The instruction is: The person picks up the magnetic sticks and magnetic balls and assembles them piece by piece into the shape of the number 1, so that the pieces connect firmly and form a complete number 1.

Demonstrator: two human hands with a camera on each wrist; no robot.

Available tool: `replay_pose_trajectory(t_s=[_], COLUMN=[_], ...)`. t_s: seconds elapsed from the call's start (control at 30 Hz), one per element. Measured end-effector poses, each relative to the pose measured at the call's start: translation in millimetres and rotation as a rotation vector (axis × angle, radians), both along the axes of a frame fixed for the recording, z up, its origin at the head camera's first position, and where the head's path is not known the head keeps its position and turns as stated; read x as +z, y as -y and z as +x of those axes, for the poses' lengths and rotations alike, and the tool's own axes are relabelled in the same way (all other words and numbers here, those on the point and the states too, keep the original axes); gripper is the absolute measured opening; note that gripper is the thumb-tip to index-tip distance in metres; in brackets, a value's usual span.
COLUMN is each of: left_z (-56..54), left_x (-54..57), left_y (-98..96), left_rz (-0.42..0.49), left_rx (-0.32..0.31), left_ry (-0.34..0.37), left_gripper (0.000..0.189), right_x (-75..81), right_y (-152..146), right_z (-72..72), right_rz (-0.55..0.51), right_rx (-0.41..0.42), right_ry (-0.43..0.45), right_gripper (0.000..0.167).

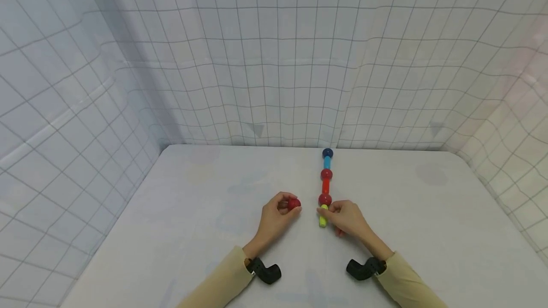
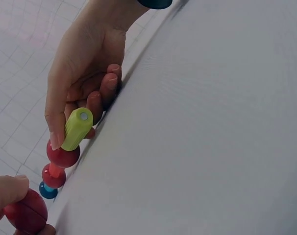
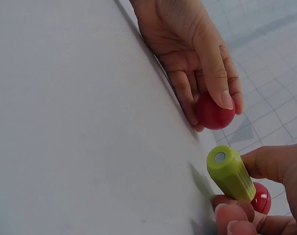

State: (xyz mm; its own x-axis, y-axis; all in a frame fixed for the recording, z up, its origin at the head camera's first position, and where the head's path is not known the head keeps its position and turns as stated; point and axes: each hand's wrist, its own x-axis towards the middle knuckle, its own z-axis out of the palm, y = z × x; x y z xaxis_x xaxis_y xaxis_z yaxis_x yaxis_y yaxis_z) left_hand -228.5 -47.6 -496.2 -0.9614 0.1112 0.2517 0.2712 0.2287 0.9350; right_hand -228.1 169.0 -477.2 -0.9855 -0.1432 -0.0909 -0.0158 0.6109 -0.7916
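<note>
My left hand [image 1: 274,217] pinches a red ball [image 1: 294,204] between thumb and fingers, just left of a straight chain of pieces. My right hand [image 1: 348,218] pinches a yellow-green rod [image 1: 323,221], whose upper end meets a red ball [image 1: 325,199] at the chain's near end. Beyond that come a red rod [image 1: 326,186], a second red ball [image 1: 327,174], a light blue rod [image 1: 327,162] and a dark blue ball [image 1: 327,153]. In the right wrist view, a silvery disc [image 3: 220,157] shows in the free end of the yellow-green rod.
The pieces lie on a white table [image 1: 205,232], with the chain reaching almost to its back edge. White sheeting with a dark grid [image 1: 274,61] hangs behind and at both sides. Each wrist wears a black camera mount [image 1: 267,272].
</note>
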Motion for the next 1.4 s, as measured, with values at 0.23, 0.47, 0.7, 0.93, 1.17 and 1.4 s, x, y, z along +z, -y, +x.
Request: replay_pose_trajectory(t_s=[0.23,0.47,0.7,0.93,1.17,1.4], left_z=[19.9,26.4,13.5,11.2,16.7,19.8], left_x=[30.8,36.7,7.5,-2.2,0.5,1.2], left_y=[-3.5,-5.2,-4.9,-9.0,-12.1,-12.2], left_rz=[-0.003,-0.04,-0.062,-0.066,-0.055,-0.037], left_rx=[-0.049,-0.067,-0.062,-0.051,-0.057,-0.094], left_ry=[-0.014,-0.042,-0.038,0.009,0.032,0.039], left_gripper=[0.025,0.025,0.031,0.03,0.028,0.028], right_x=[-3.0,-4.5,-5.1,-3.8,-1.5,-1.6], right_y=[-2.0,-1.6,-1.4,-1.1,1.5,2.7], right_z=[-2.3,-3.8,-4.2,-3.5,-2.4,-1.6], right_rz=[-0.059,-0.066,-0.066,-0.096,-0.112,-0.121], right_rx=[-0.001,-0.026,-0.035,-0.05,-0.097,-0.112], right_ry=[0.056,0.081,0.081,0.102,0.136,0.126], right_gripper=[0.035,0.036,0.036,0.036,0.036,0.037])
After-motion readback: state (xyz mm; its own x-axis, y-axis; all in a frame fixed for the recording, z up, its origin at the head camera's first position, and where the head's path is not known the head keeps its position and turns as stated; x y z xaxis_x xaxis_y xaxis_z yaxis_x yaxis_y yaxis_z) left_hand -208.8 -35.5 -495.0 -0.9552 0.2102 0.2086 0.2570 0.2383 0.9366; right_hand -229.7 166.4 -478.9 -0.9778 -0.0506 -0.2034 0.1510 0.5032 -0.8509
